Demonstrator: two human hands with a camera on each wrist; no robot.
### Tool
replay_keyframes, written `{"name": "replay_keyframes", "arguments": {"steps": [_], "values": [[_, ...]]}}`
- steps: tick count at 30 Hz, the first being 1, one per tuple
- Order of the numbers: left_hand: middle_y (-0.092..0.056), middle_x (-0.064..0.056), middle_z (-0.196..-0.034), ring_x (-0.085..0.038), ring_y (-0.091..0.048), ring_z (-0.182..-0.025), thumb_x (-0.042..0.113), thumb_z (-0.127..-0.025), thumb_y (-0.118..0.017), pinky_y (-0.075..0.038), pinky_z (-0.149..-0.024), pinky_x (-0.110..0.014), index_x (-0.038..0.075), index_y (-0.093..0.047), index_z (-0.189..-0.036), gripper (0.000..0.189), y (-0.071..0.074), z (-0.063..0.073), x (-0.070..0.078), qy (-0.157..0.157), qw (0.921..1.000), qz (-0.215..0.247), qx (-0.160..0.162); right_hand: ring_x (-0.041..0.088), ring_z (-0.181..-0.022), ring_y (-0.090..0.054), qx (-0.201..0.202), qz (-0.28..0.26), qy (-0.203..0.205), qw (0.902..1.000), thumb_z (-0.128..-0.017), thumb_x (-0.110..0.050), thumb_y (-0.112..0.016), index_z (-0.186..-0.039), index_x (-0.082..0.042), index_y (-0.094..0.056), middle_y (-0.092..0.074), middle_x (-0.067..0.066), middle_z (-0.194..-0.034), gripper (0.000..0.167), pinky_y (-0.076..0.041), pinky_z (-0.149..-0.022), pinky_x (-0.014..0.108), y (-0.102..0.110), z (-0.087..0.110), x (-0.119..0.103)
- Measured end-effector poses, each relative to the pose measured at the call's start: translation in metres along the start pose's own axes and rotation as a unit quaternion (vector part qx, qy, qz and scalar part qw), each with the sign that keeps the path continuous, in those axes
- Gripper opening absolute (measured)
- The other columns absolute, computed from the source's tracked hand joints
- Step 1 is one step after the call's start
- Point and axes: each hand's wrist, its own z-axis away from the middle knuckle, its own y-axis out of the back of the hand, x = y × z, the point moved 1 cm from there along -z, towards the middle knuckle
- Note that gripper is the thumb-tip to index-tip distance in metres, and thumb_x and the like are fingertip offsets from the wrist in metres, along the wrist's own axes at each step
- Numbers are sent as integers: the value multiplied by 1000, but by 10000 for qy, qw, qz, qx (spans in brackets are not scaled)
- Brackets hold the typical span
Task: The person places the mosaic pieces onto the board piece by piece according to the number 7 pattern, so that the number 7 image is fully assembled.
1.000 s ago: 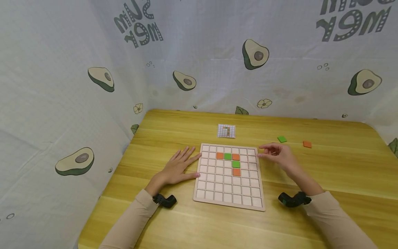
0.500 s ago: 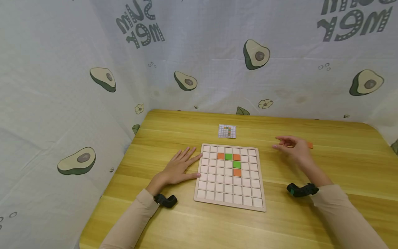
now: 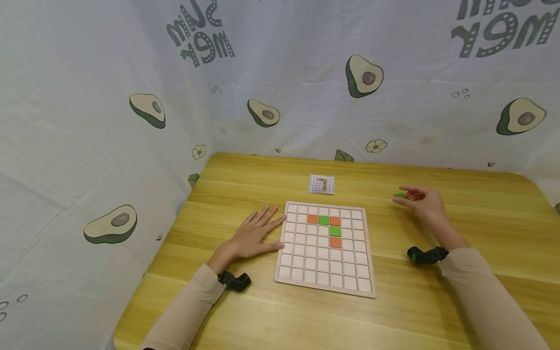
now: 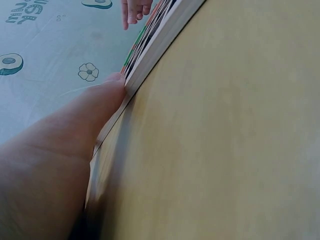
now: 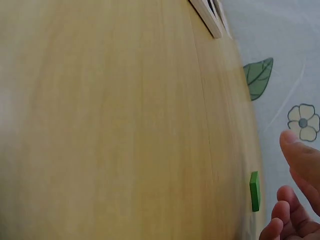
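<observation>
My left hand (image 3: 251, 239) lies flat with spread fingers on the table. Its thumb and index fingertips touch the left edge of the wooden grid board (image 3: 304, 276). Orange tiles (image 3: 335, 242) and green tiles (image 3: 335, 232) sit in the board's squares in a bent line. To the right of the board, my right hand (image 3: 426, 203) reaches over a loose green tile (image 5: 255, 191), thumb and fingers apart around it. In the right wrist view the tile stands clear of the fingertips. The loose orange tile seen earlier is hidden by the right hand.
A small printed card (image 3: 321, 184) with a coloured grid pattern lies behind the board on the wooden table (image 3: 258, 316). A white curtain (image 3: 297, 131) with avocado prints hangs along the table's back and left side. Each wrist wears a black camera (image 3: 426, 255).
My right hand has moved from beside the board's top right corner, right and away from me, to the loose green tile. The left hand stays in place; the head view shifts slightly.
</observation>
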Motion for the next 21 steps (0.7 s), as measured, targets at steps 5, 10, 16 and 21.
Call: {"name": "replay_keyframes", "arguments": {"steps": [5, 10, 16, 21], "values": [[-1, -5, -167, -25, 5, -152, 67, -97, -43, 4, -120, -46, 32, -14, -161, 79, 1, 0, 1, 24, 10000, 24, -9, 7, -80, -50, -127, 173, -113, 9997, -90, -35, -76, -131, 6, -61, -59, 0, -99, 60, -45, -59, 18, 2, -7, 4], [0, -4, -167, -24, 5, -152, 68, -97, -42, 4, -120, -45, 33, -14, -161, 79, 0, -1, 0, 37, 10000, 1, -26, 7, -81, -49, -297, 243, -197, 9991, -89, -36, -76, -131, 6, -61, -58, 2, -104, 61, -45, -62, 17, 3, -12, 9], [0, -3, -167, -24, 6, -152, 68, -97, -43, 6, -120, -45, 34, -13, -161, 79, 0, -1, 0, 38, 10000, 34, -46, 9, -82, -48, -480, 245, -164, 9984, -91, -34, -75, -134, 8, -58, -56, 10, -111, 62, -45, -64, 15, 4, -14, 14], [1, -3, -167, -23, 7, -152, 67, -97, -43, 6, -120, -45, 34, -13, -161, 78, 0, -1, 0, 45, 10000, 58, -52, 11, -81, -47, -647, 223, -127, 9976, -92, -30, -74, -135, 10, -55, -54, 18, -115, 62, -44, -64, 16, 7, -14, 16]]}}
